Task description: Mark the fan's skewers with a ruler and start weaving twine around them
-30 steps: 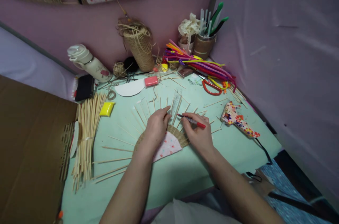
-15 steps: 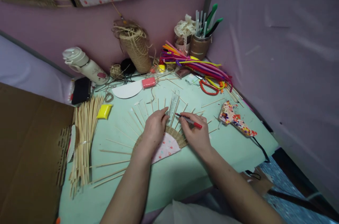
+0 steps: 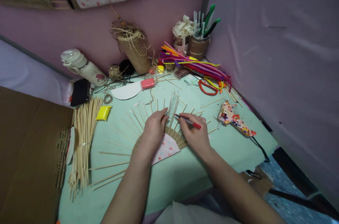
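Note:
A half-round woven piece (image 3: 177, 137) with a spotted pink cloth centre lies on the pale green table (image 3: 172, 178), thin wooden sticks fanning out from it. My left hand (image 3: 153, 128) rests on it, fingertips pressing a clear ruler (image 3: 173, 104) that lies along the sticks. My right hand (image 3: 194, 134) is closed on a red pen (image 3: 188, 121), its tip beside the ruler.
A bundle of wooden sticks (image 3: 83, 139) lies at the left by brown cardboard (image 3: 29, 146). At the back stand a white bottle (image 3: 82, 67), a twine cone (image 3: 134, 49), coloured pipe cleaners (image 3: 196, 65), red scissors (image 3: 208, 88) and a jar of tools (image 3: 198, 42). A patterned glue gun (image 3: 235, 120) lies right.
The view has shifted slightly to the left and up. Both hands stay on the woven piece, ruler and pen in nearly the same pose.

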Demonstrator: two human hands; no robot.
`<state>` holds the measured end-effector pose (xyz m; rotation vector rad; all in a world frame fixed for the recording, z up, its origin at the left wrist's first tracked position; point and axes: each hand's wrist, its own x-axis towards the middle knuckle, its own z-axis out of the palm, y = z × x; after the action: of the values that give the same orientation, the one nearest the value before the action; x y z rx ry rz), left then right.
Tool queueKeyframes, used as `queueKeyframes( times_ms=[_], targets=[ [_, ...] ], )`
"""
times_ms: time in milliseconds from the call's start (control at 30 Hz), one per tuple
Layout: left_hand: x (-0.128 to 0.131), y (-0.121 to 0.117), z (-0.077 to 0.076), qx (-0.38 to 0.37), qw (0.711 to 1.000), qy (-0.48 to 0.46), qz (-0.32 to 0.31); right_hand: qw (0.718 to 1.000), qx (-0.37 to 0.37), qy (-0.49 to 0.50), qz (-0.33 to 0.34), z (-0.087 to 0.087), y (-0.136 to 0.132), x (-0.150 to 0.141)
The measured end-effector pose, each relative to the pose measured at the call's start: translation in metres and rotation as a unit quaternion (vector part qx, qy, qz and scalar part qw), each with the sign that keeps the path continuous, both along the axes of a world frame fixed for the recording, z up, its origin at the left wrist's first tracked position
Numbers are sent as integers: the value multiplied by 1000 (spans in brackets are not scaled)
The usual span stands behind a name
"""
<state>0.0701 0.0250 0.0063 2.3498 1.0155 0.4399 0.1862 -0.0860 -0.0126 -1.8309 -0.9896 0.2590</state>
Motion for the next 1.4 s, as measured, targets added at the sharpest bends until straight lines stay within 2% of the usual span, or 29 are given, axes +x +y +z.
queueKeyframes(
  times_ms=[1400],
  targets=[
    [1,0,-1,-3,1000,6,4,1000,-12,0,-2,3,0,0]
  ],
)
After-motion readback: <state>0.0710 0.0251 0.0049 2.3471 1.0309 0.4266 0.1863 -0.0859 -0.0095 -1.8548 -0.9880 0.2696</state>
